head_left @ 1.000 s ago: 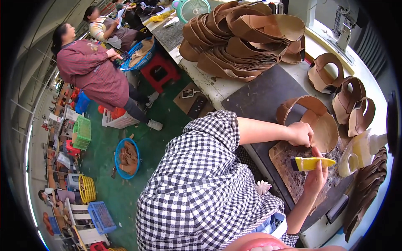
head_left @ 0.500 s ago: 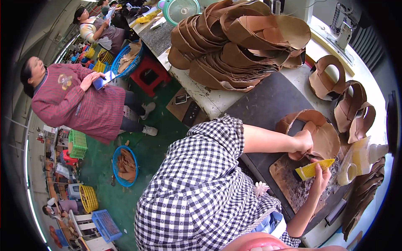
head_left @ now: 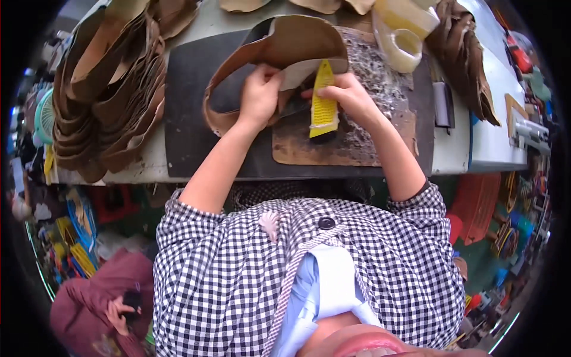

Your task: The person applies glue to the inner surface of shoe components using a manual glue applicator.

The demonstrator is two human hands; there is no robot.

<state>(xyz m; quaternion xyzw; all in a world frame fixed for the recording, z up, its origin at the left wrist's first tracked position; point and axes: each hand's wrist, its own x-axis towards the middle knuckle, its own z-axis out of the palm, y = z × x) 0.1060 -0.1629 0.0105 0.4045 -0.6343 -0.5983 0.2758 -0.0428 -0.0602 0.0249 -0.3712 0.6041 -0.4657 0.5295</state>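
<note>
A brown leather shoe upper (head_left: 303, 37), curved into an open loop with a pale lining, stands over the dark mat (head_left: 190, 113) in front of me. My left hand (head_left: 260, 98) is closed on its near edge, fingers curled inside the loop. In my right hand (head_left: 354, 101) is a yellow wedge-shaped brush (head_left: 324, 104), pinched by thumb and fingers, its pointed end up and a dark edge at the bottom. The brush lies close against the upper's near right edge; whether it touches is unclear. Below it is a worn brown board (head_left: 297, 149) crusted with dried residue.
Stacked brown uppers (head_left: 134, 113) rise at the left. A translucent yellowish container (head_left: 407, 50) stands at the far right of the board, beside dark brown leather pieces (head_left: 461, 50). A person in maroon (head_left: 110, 291) is behind, lower left.
My head has turned, so the bench now lies straight ahead. The yellow brush now points upright near the upper's edge. Both hands keep their hold.
</note>
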